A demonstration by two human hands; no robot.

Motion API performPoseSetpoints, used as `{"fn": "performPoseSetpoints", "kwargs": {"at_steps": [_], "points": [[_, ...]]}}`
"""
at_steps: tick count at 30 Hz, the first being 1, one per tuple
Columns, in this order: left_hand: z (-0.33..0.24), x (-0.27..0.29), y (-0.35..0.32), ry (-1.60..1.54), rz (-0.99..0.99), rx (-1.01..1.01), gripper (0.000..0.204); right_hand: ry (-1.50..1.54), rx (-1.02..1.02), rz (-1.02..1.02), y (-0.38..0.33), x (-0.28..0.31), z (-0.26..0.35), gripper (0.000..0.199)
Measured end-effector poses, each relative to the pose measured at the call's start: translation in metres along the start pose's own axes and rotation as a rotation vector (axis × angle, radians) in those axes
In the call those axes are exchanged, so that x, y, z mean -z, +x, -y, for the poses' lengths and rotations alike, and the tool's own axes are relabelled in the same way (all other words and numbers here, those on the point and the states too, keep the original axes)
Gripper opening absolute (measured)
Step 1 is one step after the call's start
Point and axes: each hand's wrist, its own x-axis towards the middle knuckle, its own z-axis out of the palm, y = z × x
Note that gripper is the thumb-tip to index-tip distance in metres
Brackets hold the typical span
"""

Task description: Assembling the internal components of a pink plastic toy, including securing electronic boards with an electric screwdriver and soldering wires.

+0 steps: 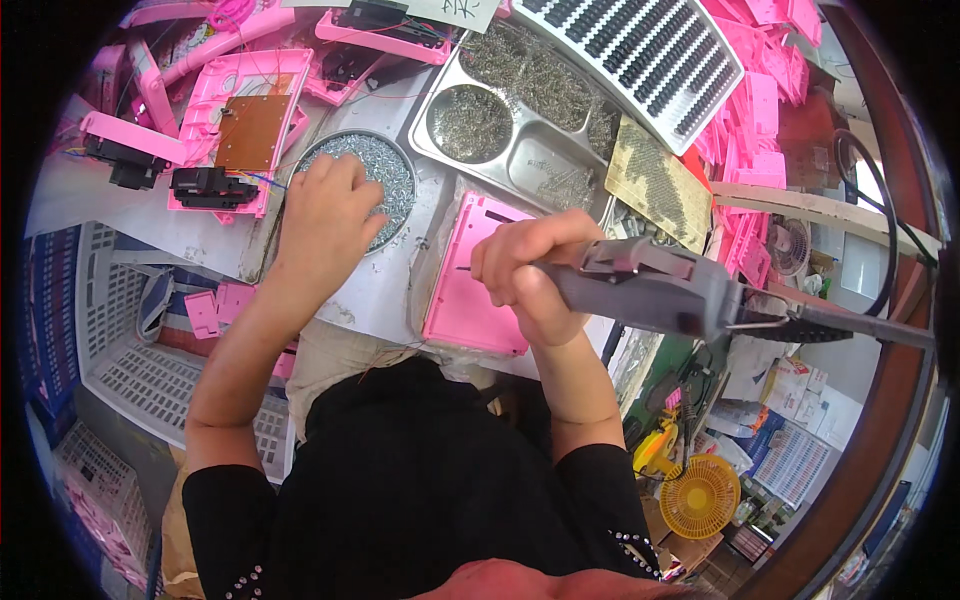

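- Screws [392, 170] seem the step now: my left hand [328, 212] dips curled fingers into the round dish [413, 186]; I can't tell if they hold any.
- Right hand [527, 253] wraps its fingers around the gray screwdriver [650, 292].
- Pink panel [472, 312] lies on the desk [347, 302], partly under that hand.
- Next calls for picking one screw, I think.

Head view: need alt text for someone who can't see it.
A person's right hand grips a grey corded screwdriver over a pink plastic panel, while the left hand is in a round dish of small silvery pieces. Beyond sits a compartmented metal tray of small metal parts.
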Motion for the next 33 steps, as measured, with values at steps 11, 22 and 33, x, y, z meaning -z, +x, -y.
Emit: {"fn": "performPoseSetpoints", "kwargs": {"at_steps": [11,22,33], "points": [[0.012,-0.019,-0.006,-0.086,-0.106,-0.086,0.01,0.011,-0.26,0.068,-0.017,-0.018,0.012,0.023],[0.004,-0.011,-0.013,-0.196,-0.156,-0.212,0.018,-0.326,-0.102,0.272,-0.019,-0.016,-0.002,0.019],[-0.04,-0.026,-0.063,-0.503,-0.172,-0.244,0.02,-0.103,0.088,0.191,-0.023,-0.026,0.008,0.016]]}}
